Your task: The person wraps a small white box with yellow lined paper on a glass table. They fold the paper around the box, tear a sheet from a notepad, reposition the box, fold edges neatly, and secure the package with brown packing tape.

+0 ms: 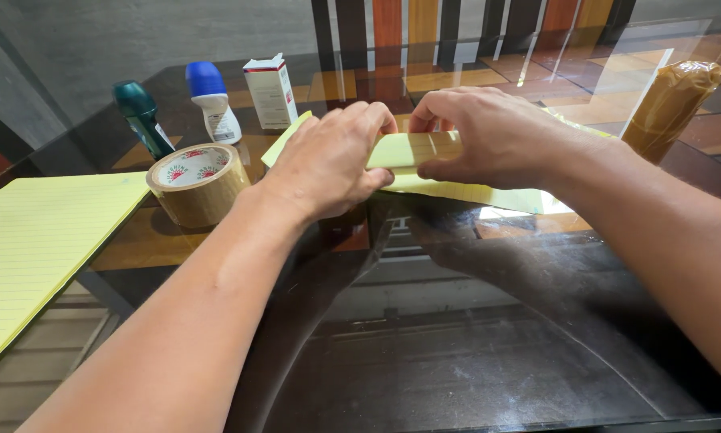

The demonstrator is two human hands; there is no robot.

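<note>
Both hands rest on a yellow sheet of paper (412,150) wrapped around a long flat object on the glass table (472,345). My left hand (328,160) presses down on its left part, fingers curled over the top edge. My right hand (480,132) pinches the paper at the middle, thumb underneath the fold. A strip of brown tape seems to cross the paper between the hands. What is inside the paper is hidden.
A roll of brown tape (197,183) lies left of my left hand. A yellow lined pad (32,248) sits at the far left. Behind stand a green bottle (141,118), a blue-capped roll-on (212,100), a small white box (270,91). A brown wrapped cylinder (671,100) stands at the right.
</note>
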